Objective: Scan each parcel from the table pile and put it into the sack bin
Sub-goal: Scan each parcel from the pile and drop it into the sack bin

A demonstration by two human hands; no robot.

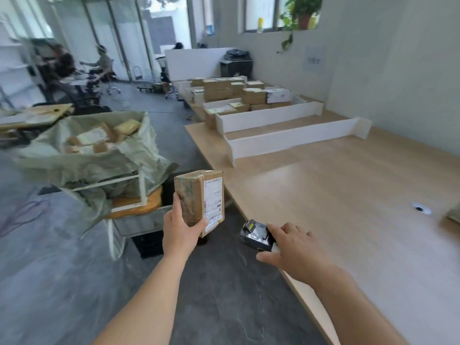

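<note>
Lower centre, our left grip holds a parcel upright, label toward us. Beside it our right grip holds a scanner at the tabletop edge. The sack bin stands middle left, the pile upper centre.

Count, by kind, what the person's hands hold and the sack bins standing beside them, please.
Parcel, gripped by the left hand: 1
Scanner, held by the right hand: 1
Sack bin: 1
Total: 3
</note>
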